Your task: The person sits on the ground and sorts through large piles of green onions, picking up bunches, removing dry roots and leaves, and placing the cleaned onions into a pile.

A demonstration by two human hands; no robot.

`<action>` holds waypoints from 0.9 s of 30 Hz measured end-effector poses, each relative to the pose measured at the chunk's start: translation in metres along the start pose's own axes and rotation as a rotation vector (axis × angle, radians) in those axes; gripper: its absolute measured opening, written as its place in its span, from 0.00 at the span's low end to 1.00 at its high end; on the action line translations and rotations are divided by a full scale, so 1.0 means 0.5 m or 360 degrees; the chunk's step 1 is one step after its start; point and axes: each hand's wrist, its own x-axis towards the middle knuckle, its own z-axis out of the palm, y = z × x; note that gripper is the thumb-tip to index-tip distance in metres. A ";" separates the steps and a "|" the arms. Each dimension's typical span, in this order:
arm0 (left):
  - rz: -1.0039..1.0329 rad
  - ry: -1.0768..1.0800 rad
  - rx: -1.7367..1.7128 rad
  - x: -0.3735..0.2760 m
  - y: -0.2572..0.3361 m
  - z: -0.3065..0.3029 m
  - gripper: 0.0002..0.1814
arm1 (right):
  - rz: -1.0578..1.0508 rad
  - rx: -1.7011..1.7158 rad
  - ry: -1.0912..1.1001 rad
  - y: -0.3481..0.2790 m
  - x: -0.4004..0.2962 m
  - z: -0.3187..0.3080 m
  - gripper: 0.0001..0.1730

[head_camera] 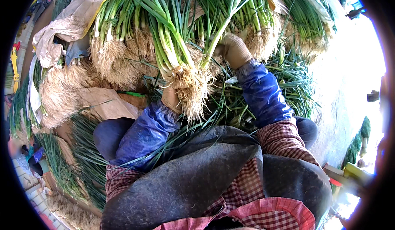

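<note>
My left hand (172,95) is closed around the root end of a bunch of green onions (169,49), whose pale roots hang over it and hide some fingers. The green tops point away from me. A single stalk (217,38) leans out to the right of the bunch, its roots beside the others. My right hand (233,49), in a dirty glove, is at this stalk; its fingertips are partly hidden and blurred, so I cannot tell whether they grip it. Loose green leaves (293,82) lie below and right of my right hand.
Rooted onion bundles (112,54) stand in a row ahead, some under a dirty plastic sheet (69,20). Another bundle (314,29) lies far right. Brown sacking (106,102) and a green-handled tool (132,93) lie left of my left hand. More long leaves (88,156) lie by my left knee.
</note>
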 end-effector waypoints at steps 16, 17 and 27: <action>-0.0080 -0.0041 -0.0216 0.005 0.002 0.001 0.31 | 0.0265 -0.2893 -0.0648 0.111 -0.174 -0.007 0.29; -0.0111 -0.0030 -0.0198 0.008 0.000 -0.003 0.30 | -0.0035 -0.2223 -0.0371 0.108 -0.159 -0.038 0.32; -0.0124 -0.0091 -0.0095 0.009 -0.011 -0.009 0.30 | -0.0316 -0.1316 -0.0451 0.021 -0.095 0.043 0.37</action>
